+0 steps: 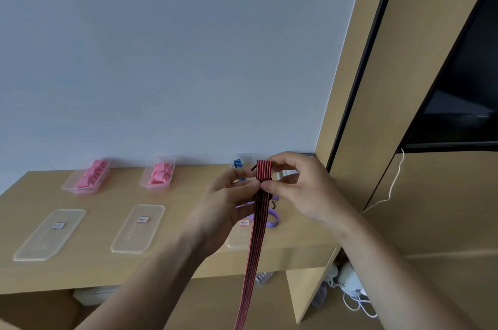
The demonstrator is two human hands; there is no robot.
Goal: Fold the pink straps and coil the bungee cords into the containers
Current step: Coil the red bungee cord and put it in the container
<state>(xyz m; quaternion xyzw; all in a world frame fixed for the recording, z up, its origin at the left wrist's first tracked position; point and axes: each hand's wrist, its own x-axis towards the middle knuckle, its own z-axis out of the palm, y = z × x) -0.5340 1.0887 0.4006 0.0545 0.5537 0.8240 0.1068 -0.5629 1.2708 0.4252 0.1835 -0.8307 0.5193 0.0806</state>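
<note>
Head view, down onto a wooden counter (172,257). Well along, by the look of it: pink straps (91,173) folded and packed into the left container (80,189) and the middle container (156,186) at the back; two clear lids (49,232) flat in front of them, not yet fitted. Blue cord (237,163) already coiled in the third container (246,157) at the back right, mostly hidden behind the hands. Left to do, judging from this: the red-and-black bungee cord (262,172), barely begun, and a purple cord (273,219) lying loose, seemingly over the far end of the third lid (242,239).

Grip: left hand (231,192) and right hand (299,184) both clamped on the red-and-black bungee cord, held up above the counter in front of the third container. Thumbs and fingertips pinching the same spot from either side, just below a short folded-over loop at the top; black hook (254,167) poking out beside that loop. Remaining length hanging straight down past the counter edge and out of frame. Nothing else held.
</note>
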